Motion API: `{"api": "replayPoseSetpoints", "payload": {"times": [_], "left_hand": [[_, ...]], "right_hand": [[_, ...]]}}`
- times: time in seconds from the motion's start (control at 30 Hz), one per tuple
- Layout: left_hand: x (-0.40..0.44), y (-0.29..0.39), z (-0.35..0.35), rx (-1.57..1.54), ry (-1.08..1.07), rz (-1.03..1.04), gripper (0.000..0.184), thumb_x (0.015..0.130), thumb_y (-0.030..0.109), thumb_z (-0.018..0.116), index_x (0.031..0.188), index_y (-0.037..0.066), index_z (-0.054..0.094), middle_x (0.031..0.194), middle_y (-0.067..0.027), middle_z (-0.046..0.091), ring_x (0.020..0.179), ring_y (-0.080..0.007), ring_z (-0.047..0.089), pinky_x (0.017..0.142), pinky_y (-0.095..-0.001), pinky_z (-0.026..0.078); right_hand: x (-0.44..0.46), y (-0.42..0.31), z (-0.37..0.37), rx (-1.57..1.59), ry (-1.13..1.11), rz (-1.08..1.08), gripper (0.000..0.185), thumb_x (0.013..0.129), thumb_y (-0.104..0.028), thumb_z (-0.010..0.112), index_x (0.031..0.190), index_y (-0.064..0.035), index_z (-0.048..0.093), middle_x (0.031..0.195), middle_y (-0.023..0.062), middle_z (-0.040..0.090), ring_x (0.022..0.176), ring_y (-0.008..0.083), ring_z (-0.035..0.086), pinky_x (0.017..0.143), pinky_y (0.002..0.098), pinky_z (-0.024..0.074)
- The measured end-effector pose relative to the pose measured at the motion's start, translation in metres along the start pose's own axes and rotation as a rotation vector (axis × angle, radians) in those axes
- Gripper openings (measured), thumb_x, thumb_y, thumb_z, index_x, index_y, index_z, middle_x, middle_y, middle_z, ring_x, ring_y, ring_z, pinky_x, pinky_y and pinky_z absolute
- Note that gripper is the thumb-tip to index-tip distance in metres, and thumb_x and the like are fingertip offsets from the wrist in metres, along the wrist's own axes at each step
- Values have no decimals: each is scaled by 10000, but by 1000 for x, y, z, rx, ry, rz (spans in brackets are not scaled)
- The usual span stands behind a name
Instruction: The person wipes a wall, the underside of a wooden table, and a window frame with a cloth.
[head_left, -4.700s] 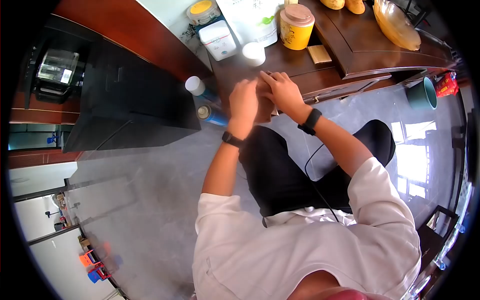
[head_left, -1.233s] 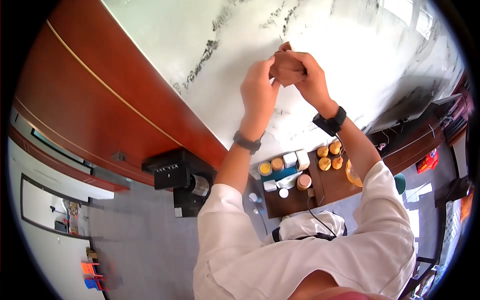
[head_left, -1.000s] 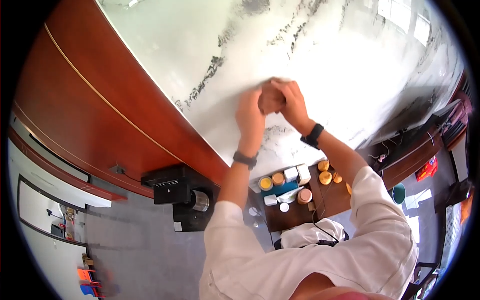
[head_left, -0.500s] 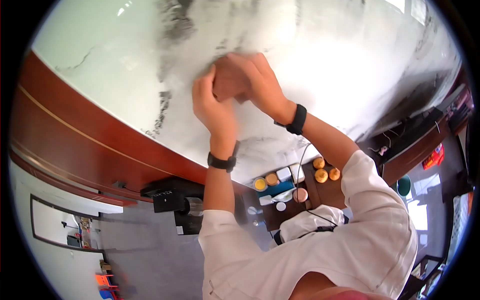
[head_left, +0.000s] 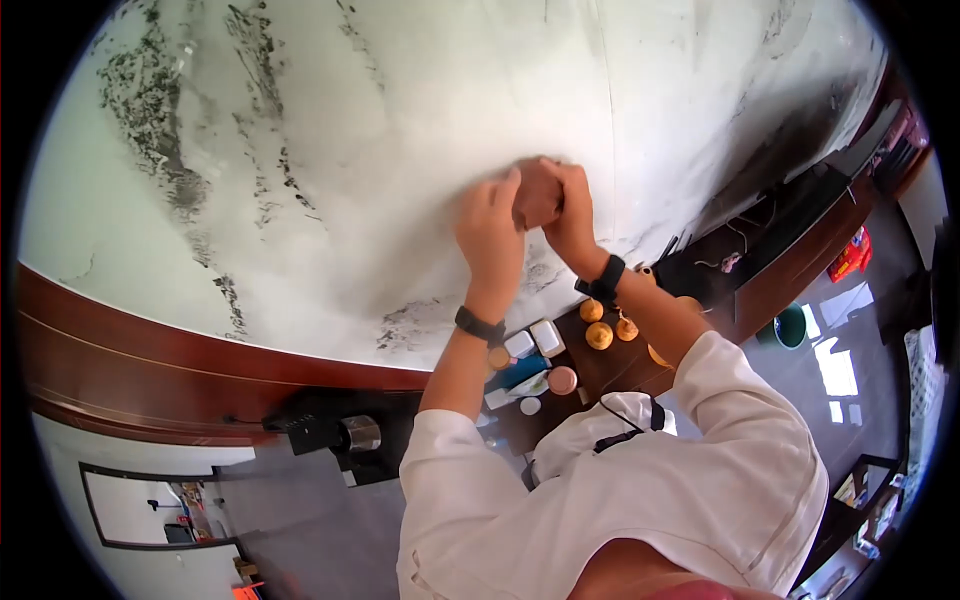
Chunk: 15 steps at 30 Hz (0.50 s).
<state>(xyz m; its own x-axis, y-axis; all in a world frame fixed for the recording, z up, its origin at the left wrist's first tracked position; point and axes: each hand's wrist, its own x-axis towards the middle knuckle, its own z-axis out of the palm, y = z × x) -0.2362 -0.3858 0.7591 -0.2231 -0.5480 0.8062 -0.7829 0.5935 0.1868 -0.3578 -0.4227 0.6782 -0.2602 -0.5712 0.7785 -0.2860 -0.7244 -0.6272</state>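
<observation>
- In the head view, both bare hands meet on a folded brown cloth (head_left: 538, 195), a little above the middle; it serves as the clock's centre below.
- The left hand (head_left: 490, 238) is at about eight o'clock, its fingers curled along the cloth's edge.
- The right hand (head_left: 572, 212) is at about four o'clock, its thumb and fingers bent over the cloth's other side; the grip is narrow, with the cloth held between the two hands.
- The cloth is at the pale, dark-veined wall panel (head_left: 450, 90) (whether it presses flat there, one cannot tell).
- A black band (head_left: 480, 325) circles the left wrist, and a black watch (head_left: 603, 278) circles the right.
- Toward six o'clock, a dark wooden cabinet top (head_left: 615, 368) bears white containers (head_left: 547, 338) and a pink-lidded jar (head_left: 562, 380).
- Near five o'clock, yellow pear-like fruit (head_left: 598, 335) sit on the same wood.
- At four o'clock, well apart from the hands, stands a green bin (head_left: 790, 325); a red packet (head_left: 850, 255) lies beyond it, nearer three.
- At seven o'clock is a black machine with a shiny jug (head_left: 360, 433).
</observation>
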Motion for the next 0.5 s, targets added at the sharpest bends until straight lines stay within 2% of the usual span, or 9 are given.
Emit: {"api": "replayPoseSetpoints", "payload": {"times": [0.07, 0.1, 0.17, 0.23, 0.27, 0.33, 0.37, 0.5], "left_hand": [[-25, -4, 6, 1, -35, -66, 466, 740, -86, 675, 1167, 97, 704, 962, -63, 660, 908, -285, 627, 764, -381, 529], [-36, -8, 8, 19, -31, -93, 458, 749, -81, 674, 1171, 93, 701, 974, -66, 665, 920, -290, 630, 777, -378, 531], [-52, -14, 2, 21, 15, -157, 441, 770, -78, 669, 1180, 82, 693, 999, -79, 672, 940, -296, 637, 801, -370, 535], [-61, -18, -5, -23, 100, -226, 424, 794, -82, 660, 1191, 67, 683, 1024, -97, 678, 957, -296, 644, 826, -358, 536], [-60, -20, -11, -17, 137, -257, 414, 806, -83, 653, 1194, 58, 678, 1030, -105, 678, 955, -292, 647, 833, -354, 534], [-47, -25, -33, -9, 207, -308, 394, 829, -85, 638, 1201, 40, 668, 1040, -120, 678, 950, -282, 652, 847, -345, 529], [-35, -25, -47, 17, 211, -305, 446, 805, -74, 645, 1233, 50, 663, 1119, -157, 681, 1051, -354, 644, 901, -404, 524], [17, -26, -68, -40, 352, -224, 406, 815, -92, 639, 1201, 31, 669, 1047, -115, 684, 977, -293, 650, 864, -368, 526]], "right_hand": [[-19, -1, -5, -152, -41, -71, 670, 746, 175, 668, 1353, -80, 546, 1092, 108, 539, 884, 227, 542, 755, 313, 490], [-27, 5, -1, -128, -64, -84, 671, 714, 163, 715, 1327, -67, 569, 1099, 115, 547, 920, 255, 563, 778, 326, 501], [-24, -11, 8, 128, -157, -54, 661, 700, 165, 713, 1310, -55, 582, 1104, 120, 558, 978, 279, 577, 811, 337, 506], [-13, -26, 13, 129, -228, -98, 581, 753, 84, 678, 1308, -67, 595, 1178, 138, 603, 1046, 292, 582, 858, 335, 507], [-8, -34, 16, 131, -264, -120, 543, 780, 43, 661, 1307, -72, 602, 1215, 147, 626, 1080, 298, 585, 882, 334, 508], [11, -46, 38, -9, -222, -305, 574, 755, 60, 666, 1311, -65, 598, 1219, 127, 624, 1073, 296, 581, 860, 331, 516], [23, -55, 45, 16, -214, -322, 588, 745, 62, 672, 1314, -67, 595, 1221, 118, 620, 1070, 300, 577, 855, 341, 518], [74, -96, 52, 112, -161, -361, 633, 713, 71, 687, 1321, -76, 589, 1225, 96, 605, 1055, 317, 564, 850, 369, 519]]}}
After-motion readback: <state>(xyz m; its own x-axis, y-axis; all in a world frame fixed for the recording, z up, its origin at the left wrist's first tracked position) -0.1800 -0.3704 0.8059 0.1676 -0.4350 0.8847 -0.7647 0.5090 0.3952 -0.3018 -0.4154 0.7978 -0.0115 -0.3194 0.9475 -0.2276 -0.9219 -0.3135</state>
